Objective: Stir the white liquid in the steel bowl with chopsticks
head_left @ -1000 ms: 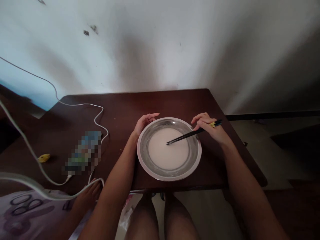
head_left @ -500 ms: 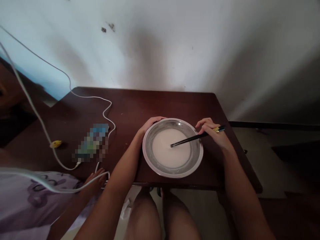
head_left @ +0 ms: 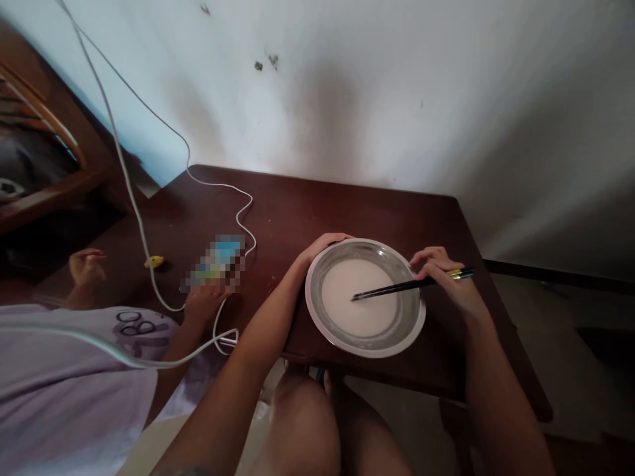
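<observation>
A round metal bowl (head_left: 317, 317) of white liquid (head_left: 364, 307) sits near the front edge of a dark wooden table (head_left: 347, 205). My left hand (head_left: 322, 244) curls over the bowl's far left rim and holds it. My right hand (head_left: 444, 277) pinches a pair of dark chopsticks (head_left: 397, 288) with yellow-green ends beside the bowl's right rim. The chopstick tips dip into the liquid near its middle.
Another person in a light purple shirt (head_left: 74, 390) sits at the left, one hand (head_left: 206, 299) at a pixelated phone (head_left: 218, 261) on the table. White cables (head_left: 149, 264) cross the table's left side near a small yellow object (head_left: 155, 262). A white wall stands behind.
The view has swung left, so the bowl now sits further right in frame. The other person's hand has risen from the table edge to the phone. My hands keep their hold.
</observation>
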Tool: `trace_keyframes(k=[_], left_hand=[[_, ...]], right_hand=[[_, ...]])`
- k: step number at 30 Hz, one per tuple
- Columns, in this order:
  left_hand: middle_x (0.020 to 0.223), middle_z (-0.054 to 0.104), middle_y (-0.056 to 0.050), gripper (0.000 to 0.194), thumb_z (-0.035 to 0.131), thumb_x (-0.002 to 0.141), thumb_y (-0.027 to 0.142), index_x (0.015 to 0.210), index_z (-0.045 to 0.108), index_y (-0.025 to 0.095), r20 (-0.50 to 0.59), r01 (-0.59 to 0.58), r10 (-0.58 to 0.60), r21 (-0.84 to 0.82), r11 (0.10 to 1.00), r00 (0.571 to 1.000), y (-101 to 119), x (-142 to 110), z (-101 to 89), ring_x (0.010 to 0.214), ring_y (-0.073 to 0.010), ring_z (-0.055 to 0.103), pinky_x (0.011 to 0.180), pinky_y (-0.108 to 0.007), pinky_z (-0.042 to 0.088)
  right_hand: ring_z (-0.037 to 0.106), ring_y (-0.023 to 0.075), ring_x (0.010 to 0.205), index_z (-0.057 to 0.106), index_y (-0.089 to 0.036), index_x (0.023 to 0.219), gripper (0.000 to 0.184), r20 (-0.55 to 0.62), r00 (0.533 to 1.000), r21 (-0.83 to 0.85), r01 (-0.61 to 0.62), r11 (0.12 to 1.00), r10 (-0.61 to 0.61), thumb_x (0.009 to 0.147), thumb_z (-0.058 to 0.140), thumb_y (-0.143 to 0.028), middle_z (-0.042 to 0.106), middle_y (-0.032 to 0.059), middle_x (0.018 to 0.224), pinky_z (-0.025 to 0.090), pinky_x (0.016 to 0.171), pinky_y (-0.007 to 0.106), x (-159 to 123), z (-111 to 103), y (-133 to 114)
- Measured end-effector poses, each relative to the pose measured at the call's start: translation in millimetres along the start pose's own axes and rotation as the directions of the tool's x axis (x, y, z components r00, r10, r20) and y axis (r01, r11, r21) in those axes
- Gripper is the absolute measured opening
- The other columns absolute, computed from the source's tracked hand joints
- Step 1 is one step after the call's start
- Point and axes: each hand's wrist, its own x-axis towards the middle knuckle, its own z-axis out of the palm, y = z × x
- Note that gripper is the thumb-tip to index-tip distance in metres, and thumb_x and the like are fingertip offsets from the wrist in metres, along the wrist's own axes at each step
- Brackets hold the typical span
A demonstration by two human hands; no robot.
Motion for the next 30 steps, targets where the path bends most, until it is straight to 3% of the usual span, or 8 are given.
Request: trace_keyframes(k=[3, 9, 12, 16, 19, 24, 30], left_hand=[[0.095, 0.083, -0.013, 0.028, 0.071, 0.081, 0.036, 0.089, 0.085, 0.013, 0.001, 0.014, -0.014, -0.019, 1.0, 1.0, -1, 0, 0.4, 0.1, -0.0296, 0.072, 0.1, -0.041, 0.048], [0.092, 0.083, -0.012, 0.027, 0.076, 0.079, 0.038, 0.087, 0.085, 0.014, 0.022, -0.007, 0.007, -0.019, 1.0, 1.0, -2, 0, 0.2, 0.095, -0.0279, 0.072, 0.098, -0.041, 0.049], [0.091, 0.083, -0.011, 0.026, 0.077, 0.077, 0.039, 0.083, 0.084, 0.015, 0.013, -0.008, 0.008, -0.017, 1.0, 1.0, -2, 0, 0.1, 0.095, -0.0281, 0.071, 0.098, -0.04, 0.049], [0.09, 0.083, -0.011, 0.025, 0.075, 0.077, 0.037, 0.082, 0.083, 0.014, 0.012, -0.001, 0.001, -0.012, 1.0, 1.0, -1, 0, 0.6, 0.096, -0.0282, 0.071, 0.098, -0.041, 0.048], [0.089, 0.082, -0.011, 0.025, 0.075, 0.077, 0.037, 0.082, 0.084, 0.015, 0.015, -0.001, 0.001, -0.018, 1.0, 1.0, -1, -1, 1.5, 0.094, -0.0275, 0.07, 0.098, -0.041, 0.048], [0.086, 0.081, -0.011, 0.028, 0.077, 0.074, 0.04, 0.082, 0.083, 0.014, 0.017, 0.012, -0.011, -0.05, 0.999, 1.0, -2, -1, 2.0, 0.09, -0.0263, 0.069, 0.096, -0.04, 0.048], [0.081, 0.079, -0.008, 0.026, 0.077, 0.074, 0.04, 0.075, 0.08, 0.015, -0.02, -0.001, 0.001, 0.01, 1.0, 1.0, -3, 1, -2.3, 0.088, -0.025, 0.067, 0.095, -0.039, 0.047]], right_hand=[[0.063, 0.0307, 0.107, 0.083, -0.031, 0.071, 0.026, 0.044, 0.999, -0.035, 0.013, 0.999, -0.012, 0.091, 0.07, -0.041, 0.077, 0.0074, 0.098, 0.047, 0.101, 0.05, 2, 7, -1], [0.061, 0.0318, 0.112, 0.081, -0.031, 0.066, 0.036, -0.089, 0.996, -0.004, -0.015, 1.0, 0.015, 0.095, 0.064, -0.043, 0.076, 0.0073, 0.096, 0.045, 0.105, 0.051, -1, 0, 2], [0.062, 0.0315, 0.11, 0.079, -0.031, 0.061, 0.041, -0.031, 0.999, 0.038, -0.006, 0.999, 0.007, 0.096, 0.063, -0.044, 0.077, 0.0072, 0.094, 0.047, 0.103, 0.05, -2, 1, 0], [0.063, 0.0312, 0.108, 0.082, -0.031, 0.07, 0.028, 0.056, 0.998, -0.029, 0.018, 0.999, -0.017, 0.092, 0.069, -0.042, 0.077, 0.0072, 0.098, 0.048, 0.101, 0.05, -1, 11, -4], [0.063, 0.0316, 0.108, 0.083, -0.031, 0.072, 0.026, 0.001, 1.0, -0.064, 0.021, 0.998, -0.021, 0.092, 0.069, -0.042, 0.077, 0.0074, 0.098, 0.047, 0.101, 0.051, 0, 11, -3], [0.061, 0.0324, 0.11, 0.078, -0.032, 0.061, 0.04, -0.107, 0.994, -0.015, 0.019, 1.0, -0.021, 0.096, 0.063, -0.044, 0.076, 0.0073, 0.094, 0.046, 0.104, 0.053, -2, -2, 0], [0.064, 0.0311, 0.106, 0.079, -0.031, 0.064, 0.038, 0.054, 0.998, 0.022, 0.023, 1.0, -0.024, 0.096, 0.066, -0.045, 0.077, 0.0073, 0.095, 0.05, 0.099, 0.05, -2, 6, -5]])
